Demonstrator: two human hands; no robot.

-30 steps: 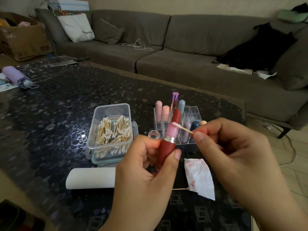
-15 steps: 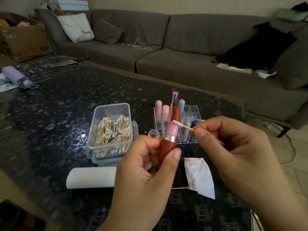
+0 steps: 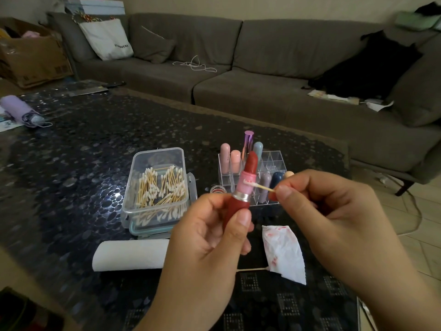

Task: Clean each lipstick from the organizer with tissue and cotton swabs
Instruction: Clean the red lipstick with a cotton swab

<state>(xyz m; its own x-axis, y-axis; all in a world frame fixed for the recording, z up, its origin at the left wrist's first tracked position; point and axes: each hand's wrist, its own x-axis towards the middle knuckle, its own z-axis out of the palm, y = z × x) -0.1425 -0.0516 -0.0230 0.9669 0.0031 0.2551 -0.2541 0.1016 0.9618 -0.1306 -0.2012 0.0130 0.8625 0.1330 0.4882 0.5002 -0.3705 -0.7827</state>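
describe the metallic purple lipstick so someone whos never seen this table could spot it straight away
On the dark pebble-patterned table, right of the clear box of cotton swabs, stands a clear acrylic organizer. In its back row, the metallic purple lipstick stands between a peach tube and a pale blue one. It is the tallest, and the only shiny one.

The room I sit in is dim; one white glare spot shines on my tabletop (image 3: 71, 163) beside the swab box (image 3: 156, 187), and edges bow.
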